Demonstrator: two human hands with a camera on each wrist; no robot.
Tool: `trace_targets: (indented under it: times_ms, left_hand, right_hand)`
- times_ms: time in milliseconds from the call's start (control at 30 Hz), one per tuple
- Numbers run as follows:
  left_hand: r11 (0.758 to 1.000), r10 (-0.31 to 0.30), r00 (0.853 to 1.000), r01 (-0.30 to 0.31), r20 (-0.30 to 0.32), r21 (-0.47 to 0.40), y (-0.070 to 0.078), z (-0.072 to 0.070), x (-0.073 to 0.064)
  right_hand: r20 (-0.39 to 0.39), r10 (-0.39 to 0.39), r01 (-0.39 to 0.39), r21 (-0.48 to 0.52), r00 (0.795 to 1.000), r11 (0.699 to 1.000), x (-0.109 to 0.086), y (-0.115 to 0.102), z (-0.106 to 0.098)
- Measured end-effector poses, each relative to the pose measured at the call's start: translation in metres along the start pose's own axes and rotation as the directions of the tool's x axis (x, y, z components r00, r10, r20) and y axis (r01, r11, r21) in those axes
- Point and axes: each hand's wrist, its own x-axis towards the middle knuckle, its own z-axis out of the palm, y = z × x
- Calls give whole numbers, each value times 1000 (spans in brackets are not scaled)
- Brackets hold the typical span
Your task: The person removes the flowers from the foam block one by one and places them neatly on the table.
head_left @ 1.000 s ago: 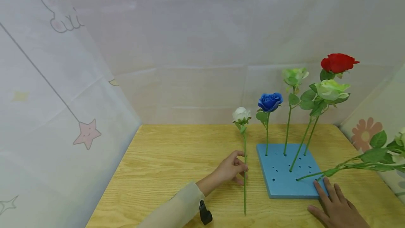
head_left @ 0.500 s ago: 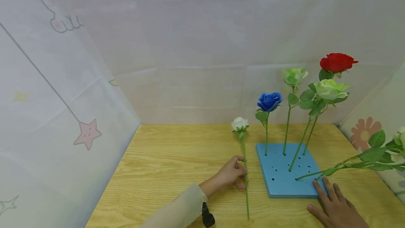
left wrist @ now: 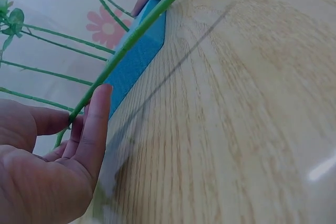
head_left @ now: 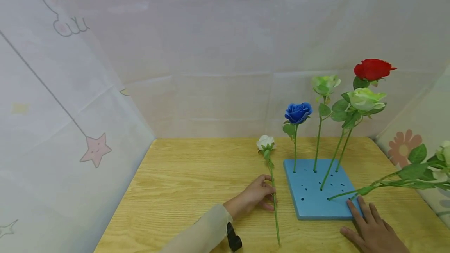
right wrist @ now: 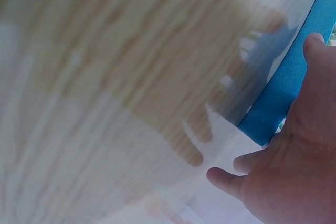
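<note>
My left hand (head_left: 254,195) pinches the green stem (left wrist: 128,45) of a white artificial rose (head_left: 265,143) between thumb and fingers. The bloom points away, and the stem's cut end is toward the front edge, lifted above its shadow in the left wrist view. Right of it lies a blue foam block (head_left: 313,208) with holes. My right hand (head_left: 375,227) rests with spread fingers at the block's front right corner. Standing in the block are a blue rose (head_left: 298,113), two pale green roses (head_left: 366,100) and a red rose (head_left: 374,69).
Two stems with leaves (head_left: 415,171) lean far right from the block's front holes, their white blooms cut off at the frame edge. The wooden table (head_left: 183,182) is bounded by pale printed cloth (head_left: 218,50) at the back and sides.
The white rose has tipped lower, its bloom coming down and its cut end shifting right and nearer the front. My left hand has moved slightly nearer. The right hand stays on the block.
</note>
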Motion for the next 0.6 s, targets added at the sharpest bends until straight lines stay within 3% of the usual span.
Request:
trace_targets:
  times_ms: [600]
  left_hand:
    - [999, -49, 999, 50, 19, -5, -1, -3, 11]
  right_hand:
    - [14, 11, -11, 7, 1000, 1000, -2, -4, -3]
